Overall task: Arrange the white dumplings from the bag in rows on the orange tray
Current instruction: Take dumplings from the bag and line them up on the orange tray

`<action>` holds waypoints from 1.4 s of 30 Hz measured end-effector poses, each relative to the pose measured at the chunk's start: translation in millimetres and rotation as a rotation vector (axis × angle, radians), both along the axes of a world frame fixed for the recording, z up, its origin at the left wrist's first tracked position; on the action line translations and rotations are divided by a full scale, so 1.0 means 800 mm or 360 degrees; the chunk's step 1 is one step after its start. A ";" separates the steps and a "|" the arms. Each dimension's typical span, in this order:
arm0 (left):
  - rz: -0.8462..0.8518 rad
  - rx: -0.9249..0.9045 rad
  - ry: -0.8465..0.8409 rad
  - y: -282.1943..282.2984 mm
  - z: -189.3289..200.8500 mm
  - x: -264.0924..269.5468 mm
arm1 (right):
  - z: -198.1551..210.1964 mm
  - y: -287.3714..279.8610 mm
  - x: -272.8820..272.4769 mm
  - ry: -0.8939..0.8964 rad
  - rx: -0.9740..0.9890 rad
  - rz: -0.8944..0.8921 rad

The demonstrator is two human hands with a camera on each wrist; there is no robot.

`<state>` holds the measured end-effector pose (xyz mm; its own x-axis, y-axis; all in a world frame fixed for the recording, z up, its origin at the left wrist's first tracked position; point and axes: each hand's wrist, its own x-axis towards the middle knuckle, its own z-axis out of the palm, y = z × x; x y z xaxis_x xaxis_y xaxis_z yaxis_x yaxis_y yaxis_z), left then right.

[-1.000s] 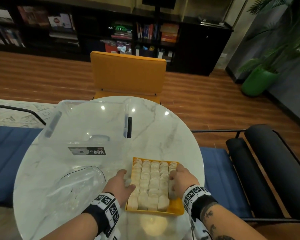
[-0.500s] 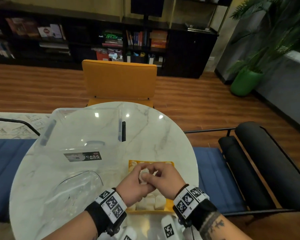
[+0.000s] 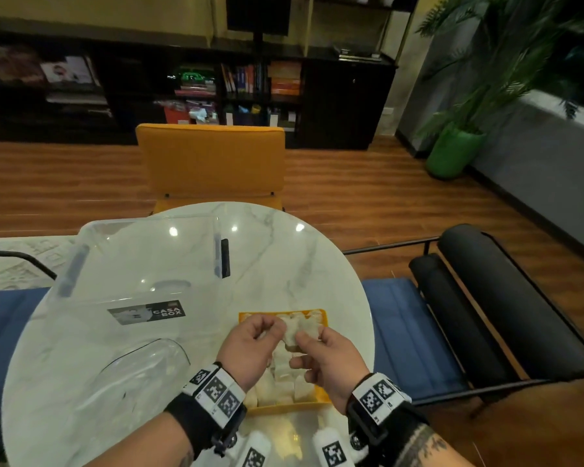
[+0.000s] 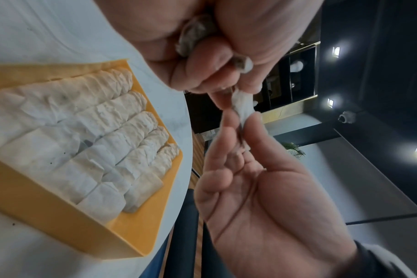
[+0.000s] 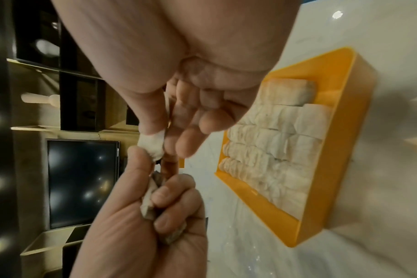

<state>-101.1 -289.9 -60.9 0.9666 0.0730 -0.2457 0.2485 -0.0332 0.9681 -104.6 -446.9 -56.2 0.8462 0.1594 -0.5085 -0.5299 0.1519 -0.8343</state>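
The orange tray [image 3: 320, 398] lies on the table in front of me, packed with rows of white dumplings [image 3: 281, 369]. Both hands hover above its middle and share one white dumpling [image 3: 295, 332]. My left hand [image 3: 269, 333] curls its fingers round one end [image 5: 148, 199]. Thumb and forefinger of my right hand [image 3: 305, 340] pinch the other end [image 4: 242, 107], while its other fingers stay loose. In the wrist views the tray [image 4: 60, 216] [image 5: 345, 131] lies below the hands, its dumpling rows [image 4: 95, 141] [image 5: 276, 150] tight together. A clear plastic bag [image 3: 142, 365] lies left of the tray.
A clear storage box [image 3: 142, 264] with a CASA BOX label stands at the back left of the round marble table [image 3: 300, 264]. An orange chair [image 3: 213, 163] faces me across the table. A black chair [image 3: 486, 315] stands at the right.
A second ago each hand rested at a side of the tray against the rows. They have since lifted and met over the tray, holding a dumpling between them.
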 end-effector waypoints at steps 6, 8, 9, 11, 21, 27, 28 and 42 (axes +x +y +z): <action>-0.0269 0.0650 -0.0218 0.013 -0.010 0.003 | -0.009 -0.013 -0.007 -0.0155 -0.0489 0.0145; -0.0423 0.0790 -0.0293 0.014 -0.007 0.000 | -0.008 -0.019 -0.004 -0.0355 -0.0617 0.0249; -0.0491 0.0816 -0.0317 0.013 -0.005 -0.001 | -0.009 -0.020 -0.003 -0.0458 -0.0655 0.0353; -0.0598 0.0857 -0.0351 0.012 -0.001 -0.002 | -0.011 -0.019 -0.005 -0.0585 -0.0662 0.0495; -0.0566 0.0817 -0.0266 0.014 -0.019 -0.010 | -0.015 -0.023 -0.010 -0.0477 -0.0452 0.0211; -0.0578 0.0881 -0.0222 0.012 -0.023 -0.012 | -0.004 -0.029 -0.008 -0.0727 -0.0859 0.0436; -0.0583 0.0904 -0.0213 0.012 -0.023 -0.012 | -0.002 -0.029 -0.006 -0.0774 -0.0929 0.0517; -0.0423 0.1429 0.0237 0.065 -0.066 -0.022 | -0.033 -0.069 0.048 -0.0482 -0.1900 0.1023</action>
<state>-118.7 -237.5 -113.4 0.9421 0.0766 -0.3265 0.2446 -0.8232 0.5124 -66.0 -502.3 -82.9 0.8916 0.1623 -0.4228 -0.0114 -0.9253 -0.3792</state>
